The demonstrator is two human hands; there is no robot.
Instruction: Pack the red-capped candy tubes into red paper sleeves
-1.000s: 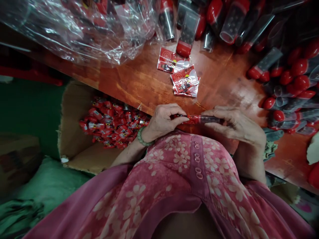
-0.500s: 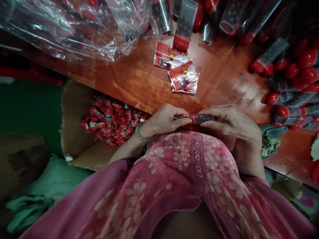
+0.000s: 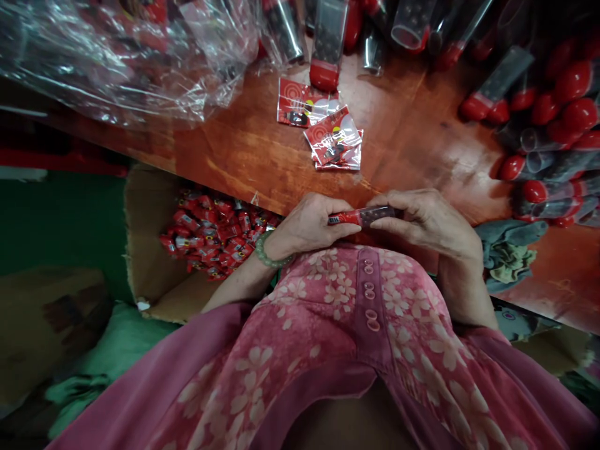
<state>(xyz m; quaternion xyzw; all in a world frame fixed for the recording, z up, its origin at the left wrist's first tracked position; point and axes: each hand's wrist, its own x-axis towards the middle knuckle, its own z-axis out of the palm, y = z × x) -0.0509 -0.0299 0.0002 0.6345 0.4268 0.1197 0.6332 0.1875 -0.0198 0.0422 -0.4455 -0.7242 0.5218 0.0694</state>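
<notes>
Between my two hands lies a small clear tube point(image 3: 375, 215) with dark beads inside and a red printed wrapper around its left part. My left hand point(image 3: 312, 222), wearing a green bead bracelet point(image 3: 272, 251), pinches the wrapped red end. Thumb and fingers of my right hand point(image 3: 424, 222) close on the dark, clear end. The tube is held level at the table's near edge, just above my lap. A few flat red printed sleeves point(image 3: 334, 139) rest on the table beyond my hands.
A cardboard box point(image 3: 152, 231) at the left below the table holds many red wrapped pieces point(image 3: 213, 234). Clear plastic bags point(image 3: 154, 69) cover the far left. Red-capped tubes point(image 3: 574, 112) crowd the far side and right of the wooden table point(image 3: 412, 125). A bunched cloth point(image 3: 510, 253) lies by my right arm.
The tube has tilted slightly, its right end now a little higher, and more of its printed wrapper shows. Both hands keep hold of it. The view has shifted a little.
</notes>
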